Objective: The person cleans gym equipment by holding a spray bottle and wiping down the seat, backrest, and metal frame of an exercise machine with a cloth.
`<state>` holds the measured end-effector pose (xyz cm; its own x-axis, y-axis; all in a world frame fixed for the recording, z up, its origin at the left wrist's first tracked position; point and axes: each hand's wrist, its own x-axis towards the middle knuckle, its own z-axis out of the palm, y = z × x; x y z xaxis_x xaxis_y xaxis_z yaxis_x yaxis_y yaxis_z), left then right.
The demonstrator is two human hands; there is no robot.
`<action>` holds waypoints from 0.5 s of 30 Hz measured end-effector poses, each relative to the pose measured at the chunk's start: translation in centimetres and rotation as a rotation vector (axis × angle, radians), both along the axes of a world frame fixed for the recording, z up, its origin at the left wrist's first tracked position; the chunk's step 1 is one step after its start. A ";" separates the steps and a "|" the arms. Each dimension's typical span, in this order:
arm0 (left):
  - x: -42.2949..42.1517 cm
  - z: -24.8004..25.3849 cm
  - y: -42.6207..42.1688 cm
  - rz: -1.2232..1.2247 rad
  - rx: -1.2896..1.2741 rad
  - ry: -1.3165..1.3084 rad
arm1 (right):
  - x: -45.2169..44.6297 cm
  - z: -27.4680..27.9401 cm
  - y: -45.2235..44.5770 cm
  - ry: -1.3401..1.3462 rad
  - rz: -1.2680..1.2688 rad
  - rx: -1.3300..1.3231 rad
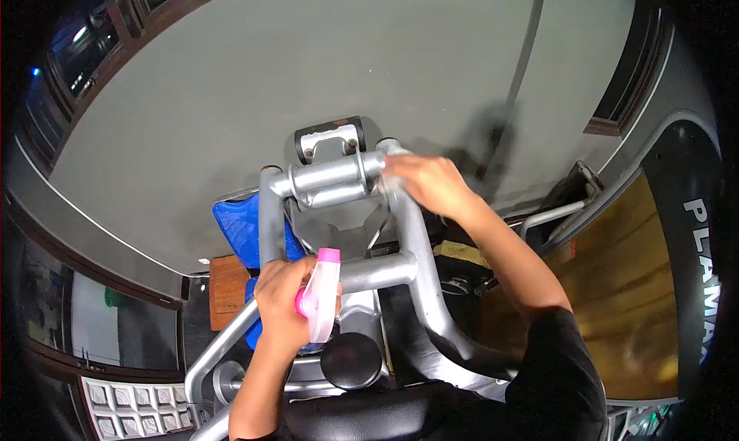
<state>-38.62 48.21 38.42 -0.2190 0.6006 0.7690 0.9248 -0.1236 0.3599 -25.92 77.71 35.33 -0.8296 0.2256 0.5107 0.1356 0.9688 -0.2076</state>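
My left hand is wrapped round a spray bottle with a pink nozzle and a pale, see-through body. It is held beside the left upright of a silver gym machine frame. Farther up, my right hand presses a pale cloth, partly hidden under the fingers, against the right end of the frame's upper crossbar. Both the fingers and the cloth are a little blurred there.
Behind the frame stands a grey wall. A blue pad and a brown wooden block lie beyond it on the left. Near me are a round black pad and a black seat. A large dark-edged panel is on the right.
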 end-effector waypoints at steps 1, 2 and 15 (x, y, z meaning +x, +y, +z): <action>0.0 0.0 -0.1 0.009 -0.023 0.007 | -1.2 -0.3 1.3 0.000 -0.004 0.002; 0.0 0.1 -0.1 0.019 -0.045 0.017 | -2.5 -0.5 2.4 0.090 -0.046 -0.102; -0.1 0.3 0.2 -0.011 -0.030 0.042 | 2.2 -3.4 6.6 0.285 -0.254 -0.549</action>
<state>-38.71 48.40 38.69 -0.1798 0.6258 0.7590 0.9379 -0.1237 0.3242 -23.70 84.31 31.90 -0.5659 0.6858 0.4577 0.2122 0.6576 -0.7229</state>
